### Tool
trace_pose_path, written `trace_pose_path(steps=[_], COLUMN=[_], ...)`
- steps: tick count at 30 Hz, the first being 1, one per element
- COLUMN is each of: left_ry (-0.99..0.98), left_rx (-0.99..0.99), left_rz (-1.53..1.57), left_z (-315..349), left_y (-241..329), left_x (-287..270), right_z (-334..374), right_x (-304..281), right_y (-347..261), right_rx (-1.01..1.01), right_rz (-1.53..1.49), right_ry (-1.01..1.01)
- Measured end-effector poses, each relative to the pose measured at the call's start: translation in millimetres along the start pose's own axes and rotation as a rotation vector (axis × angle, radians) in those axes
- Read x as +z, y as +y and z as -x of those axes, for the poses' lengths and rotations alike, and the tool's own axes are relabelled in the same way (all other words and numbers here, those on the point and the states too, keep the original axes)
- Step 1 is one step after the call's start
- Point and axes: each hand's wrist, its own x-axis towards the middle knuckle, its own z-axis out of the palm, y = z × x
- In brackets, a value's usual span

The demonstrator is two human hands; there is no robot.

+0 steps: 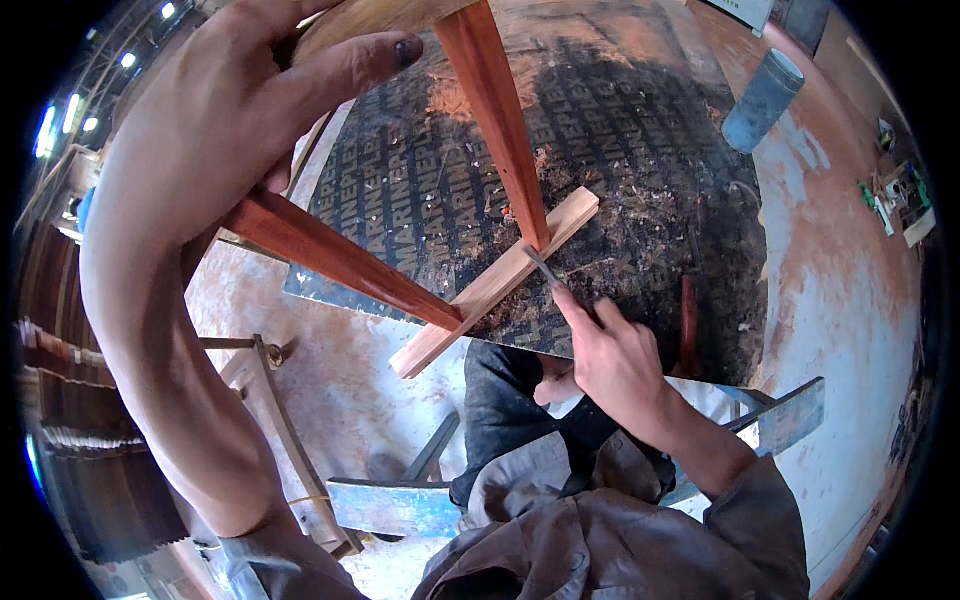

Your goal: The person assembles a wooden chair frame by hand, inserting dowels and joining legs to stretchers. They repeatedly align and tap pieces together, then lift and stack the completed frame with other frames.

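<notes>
My left hand [225, 115] is at the upper left, its fingers wrapped over the pale wooden top [385, 22] of a piece of furniture. Two reddish-brown tapered legs [495, 120] run from it toward me, their narrow ends resting on a pale wooden strip [480, 292]. My right hand [620, 362] grips a thin grey metal tool [540, 264], with the index finger stretched along it. The tool's tip touches or lies close to the end of the right leg, at the strip. Its handle is hidden in my palm.
Beneath the work lies a dark printed board [420, 190] strewn with shavings and dust. A reddish-brown wooden piece [689, 325] rests on it, right of my right hand. A blue-grey cylinder [765, 100] stands at the far right. Blue-painted bench planks [390, 505] are nearer my body.
</notes>
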Motion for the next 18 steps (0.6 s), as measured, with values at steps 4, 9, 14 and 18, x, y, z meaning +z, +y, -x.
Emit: trace_pose_path(steps=[4, 9, 14, 18], left_ry=[0.072, 0.086, 0.136, 0.174], left_rx=[0.072, 0.084, 0.128, 0.231], left_rz=[-0.003, -0.002, -0.022, -0.048], left_z=[4.4, 3.7, 13.2, 13.0], left_y=[-6.9, -3.3, -0.3, 2.4], left_x=[6.8, 10.5, 8.3, 13.1], right_z=[1.2, -1.5, -12.2, 30.5], right_x=[-1.1, 0.5, 4.6, 10.5], right_y=[-3.1, -0.3, -14.4, -34.2], right_rx=[0.017, 0.025, 0.068, 0.035], right_rz=[0.007, -0.012, -0.135, -0.352], right_ry=[0.007, 0.000, 0.003, -0.035])
